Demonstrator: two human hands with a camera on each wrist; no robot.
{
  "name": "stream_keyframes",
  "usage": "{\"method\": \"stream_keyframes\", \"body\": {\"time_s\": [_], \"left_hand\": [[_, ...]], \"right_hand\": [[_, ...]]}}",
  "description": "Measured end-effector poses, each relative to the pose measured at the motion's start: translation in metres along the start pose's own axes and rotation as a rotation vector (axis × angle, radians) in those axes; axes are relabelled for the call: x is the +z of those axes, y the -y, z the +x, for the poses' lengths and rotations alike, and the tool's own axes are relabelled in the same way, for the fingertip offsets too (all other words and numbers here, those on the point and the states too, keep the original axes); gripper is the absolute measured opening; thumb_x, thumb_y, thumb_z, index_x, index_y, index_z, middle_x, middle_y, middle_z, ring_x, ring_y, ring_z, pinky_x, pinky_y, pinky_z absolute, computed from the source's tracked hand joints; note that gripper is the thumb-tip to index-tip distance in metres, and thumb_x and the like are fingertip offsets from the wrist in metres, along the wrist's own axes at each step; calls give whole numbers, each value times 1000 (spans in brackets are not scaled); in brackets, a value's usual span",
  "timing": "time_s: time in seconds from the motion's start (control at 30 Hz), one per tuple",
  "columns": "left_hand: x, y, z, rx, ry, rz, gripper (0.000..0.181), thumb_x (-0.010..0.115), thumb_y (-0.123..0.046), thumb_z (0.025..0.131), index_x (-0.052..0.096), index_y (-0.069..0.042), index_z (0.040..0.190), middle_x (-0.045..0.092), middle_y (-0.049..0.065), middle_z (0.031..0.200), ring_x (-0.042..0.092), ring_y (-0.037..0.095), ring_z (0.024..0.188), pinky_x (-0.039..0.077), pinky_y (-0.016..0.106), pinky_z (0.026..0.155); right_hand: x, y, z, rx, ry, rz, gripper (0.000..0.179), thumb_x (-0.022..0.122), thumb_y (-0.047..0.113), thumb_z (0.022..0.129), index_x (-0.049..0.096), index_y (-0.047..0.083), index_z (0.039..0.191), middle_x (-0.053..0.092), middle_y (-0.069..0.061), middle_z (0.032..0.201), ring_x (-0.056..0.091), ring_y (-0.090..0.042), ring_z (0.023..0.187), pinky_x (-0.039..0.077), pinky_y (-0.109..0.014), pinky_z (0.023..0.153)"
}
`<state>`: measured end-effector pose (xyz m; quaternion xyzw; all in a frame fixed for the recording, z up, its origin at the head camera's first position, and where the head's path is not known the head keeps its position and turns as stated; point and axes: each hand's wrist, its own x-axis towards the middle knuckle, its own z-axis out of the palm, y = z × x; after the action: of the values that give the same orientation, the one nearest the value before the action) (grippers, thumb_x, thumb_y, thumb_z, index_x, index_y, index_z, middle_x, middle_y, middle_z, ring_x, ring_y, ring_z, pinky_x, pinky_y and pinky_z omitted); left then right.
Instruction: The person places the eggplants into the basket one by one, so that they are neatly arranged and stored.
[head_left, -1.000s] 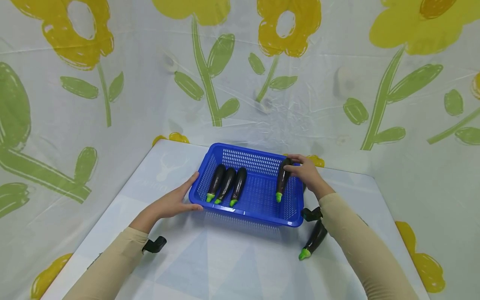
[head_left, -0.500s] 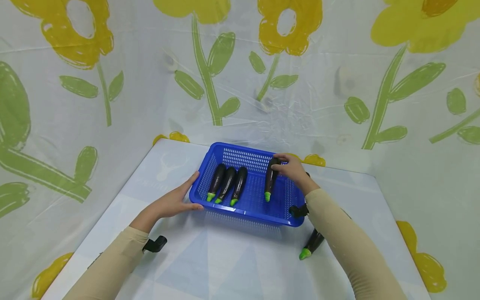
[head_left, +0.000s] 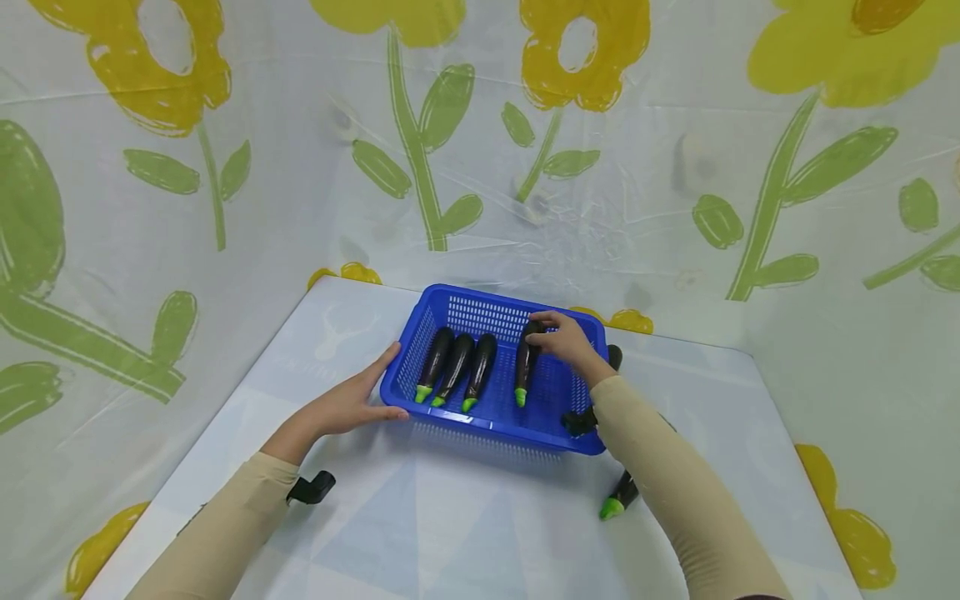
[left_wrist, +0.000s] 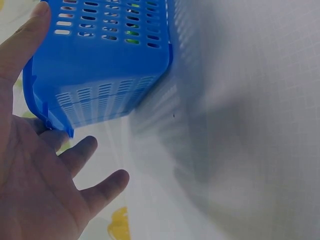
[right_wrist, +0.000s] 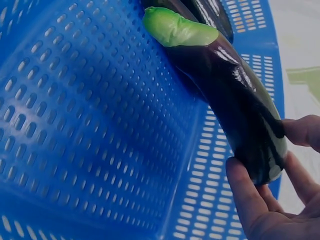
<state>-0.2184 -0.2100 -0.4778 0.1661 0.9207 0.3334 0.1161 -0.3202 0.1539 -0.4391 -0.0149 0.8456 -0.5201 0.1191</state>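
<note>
Eggplant (head_left: 525, 368), right of frame centre in the head view: positioned inside the basket (head_left: 517, 432), green stem end toward the bottom of the frame; contact with the basket floor cannot be confirmed. Right grip (head_left: 566, 340) pinches the dark blunt end between thumb and fingers. Left grip (head_left: 345, 406) is spread, touching the basket's left end. Handling, by judgement: firm and fairly light; glossy skin is probably slippery and may bruise. Take hold at the blunt end, thumb opposing fingers; avoid hard squeezing. Labels: no brand is readable; faint marks below the antlered print (head_left: 326, 347) on the bench (head_left: 480, 525) are illegible.
</note>
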Motion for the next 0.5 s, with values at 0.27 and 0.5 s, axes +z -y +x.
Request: {"method": "stream_keyframes", "body": {"time_s": [0.27,0.5], "left_hand": [[0,0,-1,-6,-2,-1,108,69,-59,72,-6,-36,148,3,4,156,16,35,139,25,57,106],[-1,-1,-1,-2,0,13,110,66,-64,71,-5,-33,149,3,3,156,16,33,140,24,55,107]], "right_hand": [[15,-4,11,3,28,-34,48,68,13,84,53,8,129,43,-18,136,57,-32,107,53,-37,83],[29,-6,15,50,33,-54,47,68,10,83,55,8,127,45,-18,133,55,-32,107,52,-40,84]]}}
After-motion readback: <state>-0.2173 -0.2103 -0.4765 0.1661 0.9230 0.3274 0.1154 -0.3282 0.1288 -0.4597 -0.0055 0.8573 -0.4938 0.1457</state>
